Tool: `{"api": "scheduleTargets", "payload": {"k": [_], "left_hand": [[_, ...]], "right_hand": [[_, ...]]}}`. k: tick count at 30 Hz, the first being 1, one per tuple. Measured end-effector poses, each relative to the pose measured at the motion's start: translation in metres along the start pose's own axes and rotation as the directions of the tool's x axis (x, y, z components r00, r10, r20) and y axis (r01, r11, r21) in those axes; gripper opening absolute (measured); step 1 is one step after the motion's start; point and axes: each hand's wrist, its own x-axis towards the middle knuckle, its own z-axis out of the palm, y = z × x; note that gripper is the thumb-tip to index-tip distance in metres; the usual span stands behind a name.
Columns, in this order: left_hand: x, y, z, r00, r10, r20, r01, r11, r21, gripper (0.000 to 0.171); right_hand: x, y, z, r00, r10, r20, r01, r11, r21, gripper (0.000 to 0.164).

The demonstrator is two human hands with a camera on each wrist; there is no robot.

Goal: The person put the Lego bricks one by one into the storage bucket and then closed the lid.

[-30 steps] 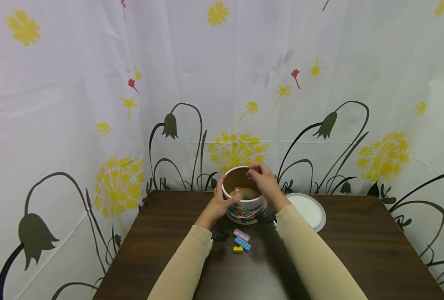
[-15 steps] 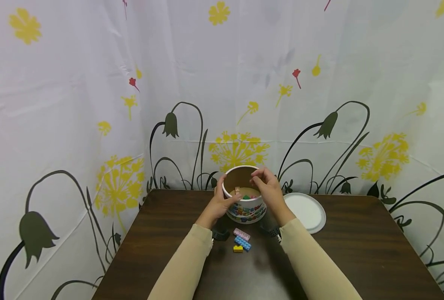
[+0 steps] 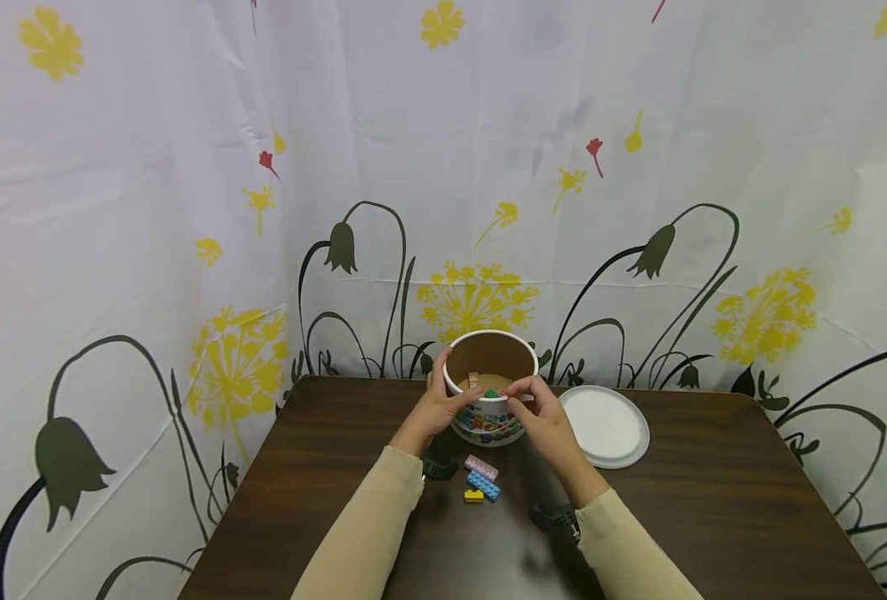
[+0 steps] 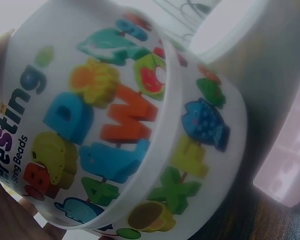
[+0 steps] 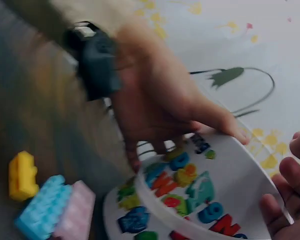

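A white round tub point(image 3: 488, 429) with printed coloured letters and animals stands tilted towards me at the back of the table. My left hand point(image 3: 430, 410) grips its left side, thumb over the front rim. At the front right of the rim, my right hand point(image 3: 541, 417) pinches the edge between thumb and curled fingers; the right wrist view shows fingertips point(image 5: 271, 206) against the wall. Inside the tub lie an orange-tan piece point(image 3: 473, 380), a green piece point(image 3: 492, 393) and a small red one, partly hidden.
Pink point(image 3: 482, 467), blue point(image 3: 483, 485) and yellow point(image 3: 473, 497) toy bricks lie in front of the tub on the dark wooden table point(image 3: 323, 467). A white round lid point(image 3: 604, 427) lies to its right. A flower-print curtain point(image 3: 488, 150) hangs behind.
My right hand has come from the back right of the tub's rim down and towards me to the front right. My left hand keeps its grip on the tub. Bricks and lid stay put.
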Motion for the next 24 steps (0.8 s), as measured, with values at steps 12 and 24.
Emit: {"api": "scheduleTargets", "payload": {"k": [12,24], "left_hand": [[-0.001,0.004,0.002,0.999,0.023,-0.025,-0.023,0.999,0.023,0.107],[0.0,0.0,0.0,1.0,0.0,-0.004,0.0,1.0,0.015,0.104]], "right_hand": [[-0.059,-0.003,0.015,0.952,0.17,0.256,-0.121,0.973,-0.196,0.007],[-0.087,0.023,0.041,0.935,0.302,0.186,-0.27,0.946,-0.178,0.016]]}}
